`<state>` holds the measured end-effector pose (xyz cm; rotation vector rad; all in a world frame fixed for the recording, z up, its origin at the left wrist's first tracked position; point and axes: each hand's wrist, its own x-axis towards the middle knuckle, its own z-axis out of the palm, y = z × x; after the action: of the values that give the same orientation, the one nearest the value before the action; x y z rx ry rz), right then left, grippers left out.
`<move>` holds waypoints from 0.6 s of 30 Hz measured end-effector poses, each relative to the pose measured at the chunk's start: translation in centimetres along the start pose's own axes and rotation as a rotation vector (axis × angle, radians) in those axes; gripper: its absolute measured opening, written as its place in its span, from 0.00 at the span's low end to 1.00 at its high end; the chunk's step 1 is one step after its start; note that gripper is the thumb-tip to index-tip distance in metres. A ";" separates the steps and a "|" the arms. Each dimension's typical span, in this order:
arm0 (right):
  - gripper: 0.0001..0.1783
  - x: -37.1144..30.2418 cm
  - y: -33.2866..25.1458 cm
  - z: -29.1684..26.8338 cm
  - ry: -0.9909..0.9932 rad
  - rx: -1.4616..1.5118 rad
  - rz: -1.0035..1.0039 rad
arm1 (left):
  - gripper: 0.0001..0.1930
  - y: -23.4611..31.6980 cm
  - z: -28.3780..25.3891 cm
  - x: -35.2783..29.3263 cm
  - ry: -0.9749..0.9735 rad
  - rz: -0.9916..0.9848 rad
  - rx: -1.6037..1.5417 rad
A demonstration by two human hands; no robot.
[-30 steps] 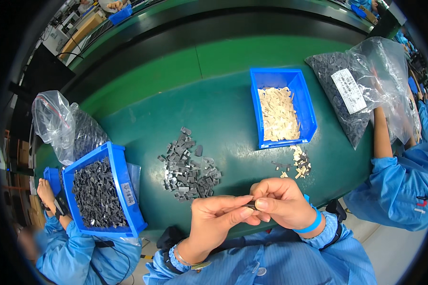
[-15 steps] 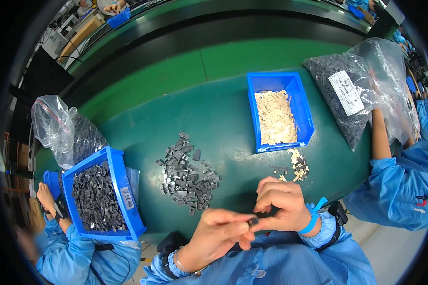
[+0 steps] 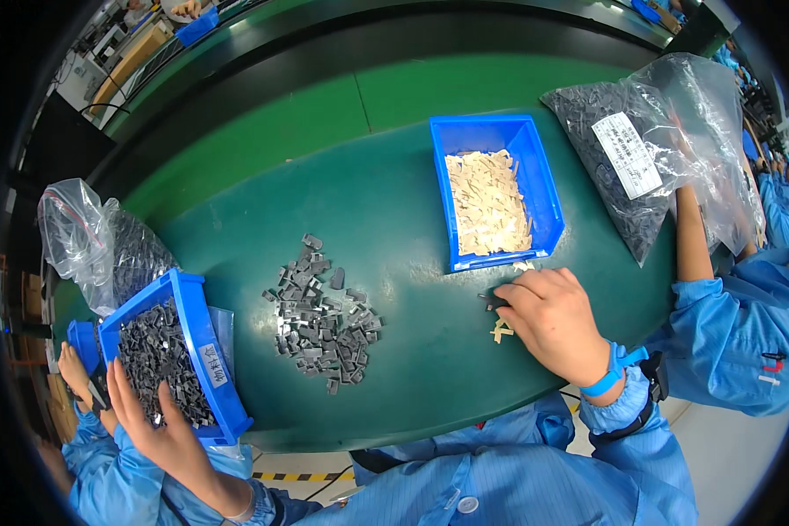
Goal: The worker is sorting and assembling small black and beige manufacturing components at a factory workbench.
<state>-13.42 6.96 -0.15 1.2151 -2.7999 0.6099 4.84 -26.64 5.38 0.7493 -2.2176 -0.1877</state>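
My left hand [image 3: 168, 443] is over the near edge of a blue bin [image 3: 209, 320] filled with small dark plastic parts [image 3: 162, 351]. Its thumb and fingers are spread, and nothing shows between them. On the table, my right hand [image 3: 557, 323] has its fingers curled and tips lowered onto small dark pieces [image 3: 489, 301]. Whatever those fingertips pinch is mostly hidden. Some small beige pieces [image 3: 501, 331] lie beside the thumb. Between my hands sits a loose heap of dark grey plastic parts [image 3: 320, 320].
Beyond my right hand stands a blue bin [image 3: 548, 197] of beige pieces. A clear bag of dark parts [image 3: 618, 158] lies at the far right, near a co-worker's arm [image 3: 693, 237]. Another clear bag [image 3: 118, 250] stands behind the left bin, with a co-worker's hand [image 3: 74, 368] left of it.
My hands have come apart from in front of my body. The left, which held a small dark part, has moved left over the bin and opened; the right has reached forward to the small pieces.
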 end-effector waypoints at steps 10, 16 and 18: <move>0.08 0.7 -0.5 1.2 0.012 -0.014 0.094 | 0.16 10.1 3.9 -5.1 -0.561 0.184 -0.721; 0.07 1.1 -1.0 0.9 -0.006 0.033 0.068 | 0.14 12.7 6.1 -8.0 -1.019 -0.237 -1.229; 0.05 0.9 -0.7 1.5 0.083 0.022 -0.011 | 0.14 13.0 7.0 -8.6 -1.096 -0.330 -1.289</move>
<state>-13.35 5.36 -1.10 1.1799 -2.7237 0.6751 -1.52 -11.80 -0.25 0.2010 -2.1184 -2.3454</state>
